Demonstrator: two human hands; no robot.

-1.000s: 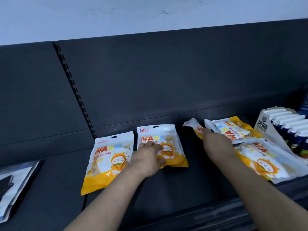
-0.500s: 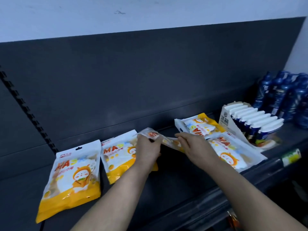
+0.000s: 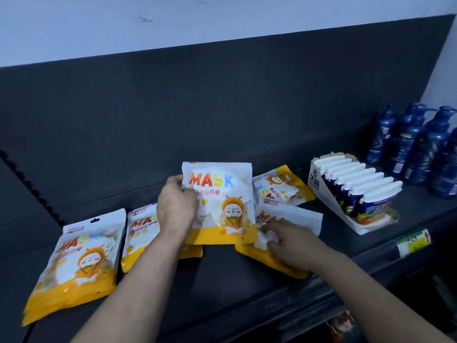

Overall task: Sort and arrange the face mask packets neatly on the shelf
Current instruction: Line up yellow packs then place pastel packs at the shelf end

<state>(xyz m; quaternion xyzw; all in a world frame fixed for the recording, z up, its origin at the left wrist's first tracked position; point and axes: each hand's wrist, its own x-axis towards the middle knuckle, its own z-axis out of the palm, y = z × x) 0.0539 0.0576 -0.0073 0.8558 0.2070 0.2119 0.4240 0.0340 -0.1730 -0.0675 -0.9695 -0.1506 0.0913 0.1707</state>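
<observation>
- Left hand (image 3: 176, 209) gripping raised mask packet (image 3: 220, 201) by its left edge, thumb on front, fingers tucked behind; pkt upright, "MASK" lettering facing cam, orange band at bottom.
- Raised pkt up off dark shelf (image 3: 217, 276), centre of view, in front of grey back panel (image 3: 197, 107).
- Right hand (image 3: 289, 246) flat, palm down, fingers spread & pressed onto right near packet (image 3: 286, 233); not pinching, just resting on top.
- Right near pkt lying flat, tilted, orange end toward near edge, left part tucked under raised pkt's bottom corner.
- Far right packet (image 3: 279, 188) flat behind it, rotated so print reads sideways, close to back panel, partly hidden by raised pkt.
- Left end: leftmost packet (image 3: 76, 261) lying flat, label up, orange end near; looks like a second one stacked under it, edge peeking at bottom.
- Just right of that, second packet (image 3: 143, 233) flat too, half covered by left forearm & wrist; edges touching or nearly touching leftmost, can't tell which.
- Right of masks: white display carton (image 3: 346, 189) holding row of white-capped tubes, angled, near far right pkt but apart.
- Far right corner: blue pump bottles (image 3: 415, 144) standing upright in a cluster, behind carton.
- Price tag (image 3: 413, 243) green/yellow on shelf front lip, right side, blurred, unreadable.
- White wall (image 3: 173, 21) above back panel.
</observation>
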